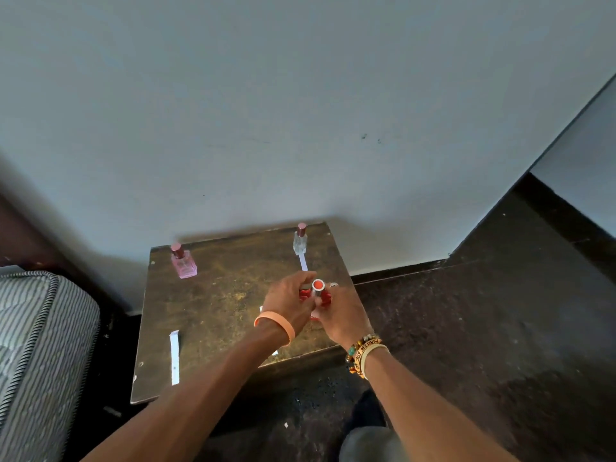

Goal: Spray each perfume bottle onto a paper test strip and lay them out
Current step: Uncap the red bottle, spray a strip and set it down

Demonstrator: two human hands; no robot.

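The red bottle (318,295) is mostly hidden by the left hand (288,306) and right hand (341,315) that grip it. Only its silver cap and slivers of red glass show. A paper strip (261,308) under the left wrist shows just its two ends. The far strip (303,261) loses its near end behind the left hand. The right wrist covers the near right corner of the table (216,295). Lettering on a wristband (361,356) is too small to read. The mattress (40,328) is cut by the left edge, both forearms by the bottom edge. A grey shape (370,445) there cannot be identified.
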